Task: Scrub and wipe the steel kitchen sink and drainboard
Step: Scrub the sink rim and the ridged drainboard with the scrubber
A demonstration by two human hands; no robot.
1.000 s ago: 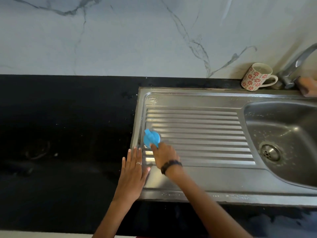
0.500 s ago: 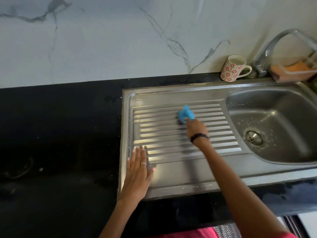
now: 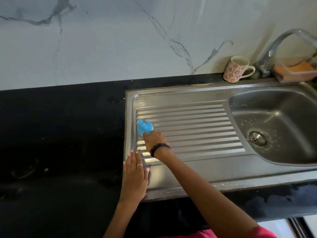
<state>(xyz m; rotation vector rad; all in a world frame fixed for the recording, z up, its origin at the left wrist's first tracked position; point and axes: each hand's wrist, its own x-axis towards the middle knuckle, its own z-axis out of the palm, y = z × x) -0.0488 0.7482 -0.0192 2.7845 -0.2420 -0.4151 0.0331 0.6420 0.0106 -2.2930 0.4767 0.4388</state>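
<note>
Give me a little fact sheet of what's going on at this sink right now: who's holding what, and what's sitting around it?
Activity: scrubbing the ribbed drainboard
Right hand: grips a blue scrubber at the drainboard's left end
Left hand: flat, fingers straight, resting on the sink's front left corner
Sink basin: to the right, flecked with suds around the drain
Behind the sink: patterned mug, tap, orange sponge in a tray
Counter: black

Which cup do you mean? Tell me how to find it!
Find the steel sink and look along its back edge toward the curved tap. Just left of the tap, against the marble wall, stands the mug. It is white with red flower prints, the only cup there.
</note>
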